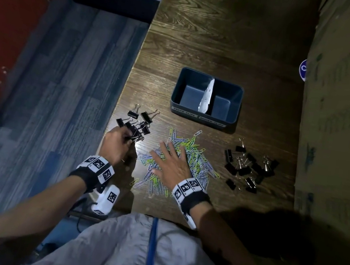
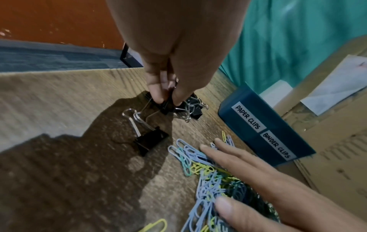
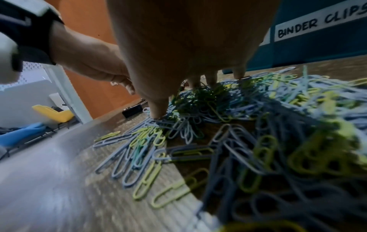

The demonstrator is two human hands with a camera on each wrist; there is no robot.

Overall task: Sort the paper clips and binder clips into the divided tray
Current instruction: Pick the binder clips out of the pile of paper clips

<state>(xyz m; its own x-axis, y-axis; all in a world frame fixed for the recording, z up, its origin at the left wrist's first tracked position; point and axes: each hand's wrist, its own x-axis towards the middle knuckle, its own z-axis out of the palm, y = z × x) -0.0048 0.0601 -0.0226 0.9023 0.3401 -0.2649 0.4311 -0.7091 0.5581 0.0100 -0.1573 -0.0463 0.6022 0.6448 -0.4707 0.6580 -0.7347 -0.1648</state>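
Left hand point(image 1: 115, 145) curled, fingertips point(image 2: 158, 95) pinching one large black binder clip point(image 2: 166, 105) at the near edge of the left cluster of large black binder clips point(image 1: 137, 124). Right hand point(image 1: 171, 166) flat, fingers spread, pressing down on the loose pile of pastel blue, green and yellow wire paper clips point(image 1: 190, 157); grips nothing.

Dark blue rectangular plastic tray point(image 1: 175, 100) beyond the pile on the dark wood-grain table point(image 1: 208, 34), split by a white paper divider point(image 1: 207, 96). Both halves look empty. Front labels: "PAPER CLIPS" point(image 2: 248, 117) on the left half, "BINDER CLIPS" point(image 2: 276, 145) on the right.

Judged step: lifting a binder clip for the right-hand compartment.
- Pinch on the black body, not the wire handles; handles in the cluster look interlocked, so likely to drag neighbours.
- Lift straight up, shake free if a second clip follows.
- Carry past the divider before release; paper divider looks flimsy, avoid knocking it.
- Right hand useful as a hold-down so the pile does not scatter.

Counts:
- Large binder clips, left cluster: roughly six or seven, overlapping.
- Small black binder clips point(image 1: 248, 167), right scatter: about fifteen.
- Paper clips: well over a hundred, not countable.
- Trays: one, two compartments.
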